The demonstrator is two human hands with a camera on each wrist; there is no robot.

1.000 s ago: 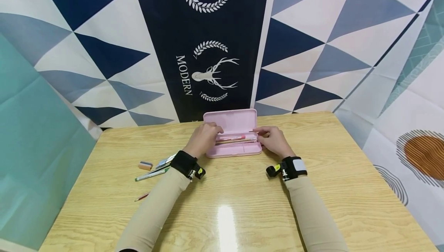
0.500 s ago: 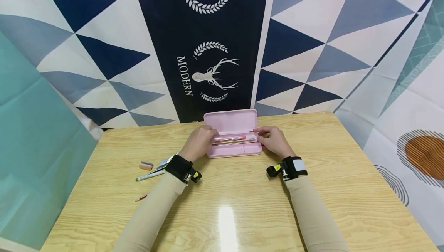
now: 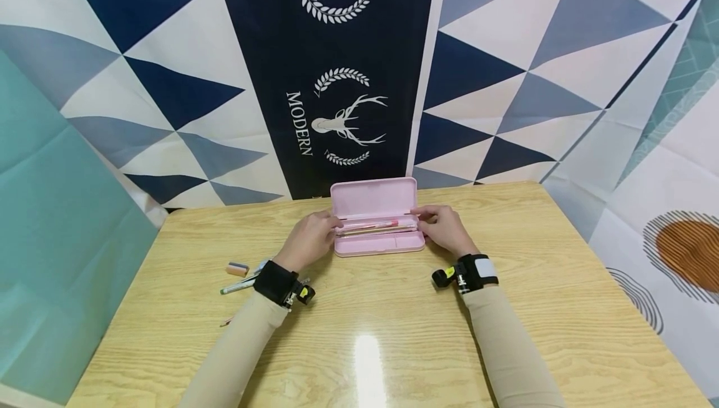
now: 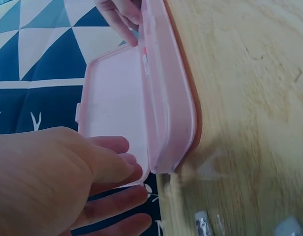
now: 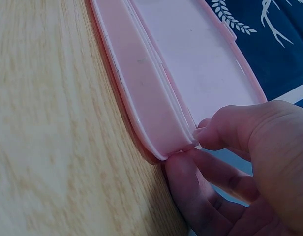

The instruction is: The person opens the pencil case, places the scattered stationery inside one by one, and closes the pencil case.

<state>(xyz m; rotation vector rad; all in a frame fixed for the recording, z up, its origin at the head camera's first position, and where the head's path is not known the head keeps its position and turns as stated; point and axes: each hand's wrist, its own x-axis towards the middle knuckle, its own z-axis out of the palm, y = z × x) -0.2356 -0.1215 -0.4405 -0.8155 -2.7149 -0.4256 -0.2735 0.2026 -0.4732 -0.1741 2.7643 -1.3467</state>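
Observation:
A pink pencil case (image 3: 365, 246) stands open at the back of the table, its lid (image 3: 373, 197) raised toward the wall. Several thin pencils or pens (image 3: 367, 230) lie lengthwise inside. My right hand (image 3: 446, 230) pinches the case's right end, the thumb at the inner rim and fingers against the outer wall in the right wrist view. My left hand (image 3: 306, 239) is beside the left end of the case. In the left wrist view its fingers (image 4: 117, 201) are loosely bent, with nothing between them, overlapping the lid's corner.
Left of the case, an eraser (image 3: 237, 269) and a green-ended pen (image 3: 236, 287) lie on the wooden table (image 3: 404, 327). The left wrist partly covers other items there, and a pencil tip (image 3: 226, 322) shows beside the left sleeve. A patterned cloth wall (image 3: 359, 40) rises behind.
My left hand has drawn back leftward from over the case to its left end, uncovering more of the pencils. The right hand keeps its place on the case's right end.

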